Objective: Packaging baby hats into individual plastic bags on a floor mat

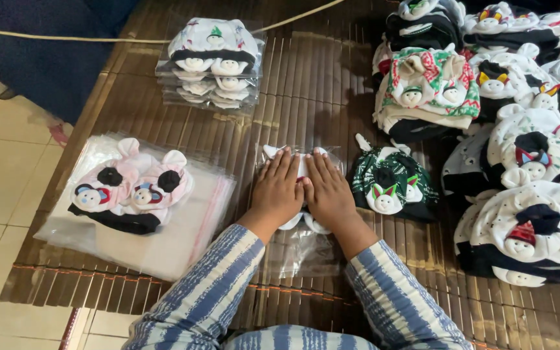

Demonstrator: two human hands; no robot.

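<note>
Your left hand (277,191) and right hand (327,191) lie flat, fingers spread, side by side, pressing a bagged baby hat (299,228) on the bamboo mat (306,84). A green hat (387,185) sits at 3 o'clock, a pink hat (131,191) on clear bags (183,240) at 9, packed hats (214,61) at 11.

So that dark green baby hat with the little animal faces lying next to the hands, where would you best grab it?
Probably by the soft folded edge at the right side of the dark green patterned baby hat, coming from the right and above. It lies flat on the brown slatted mat, with the stitched faces toward the person and small ears at the top; the right hand sits close on its left.
</note>
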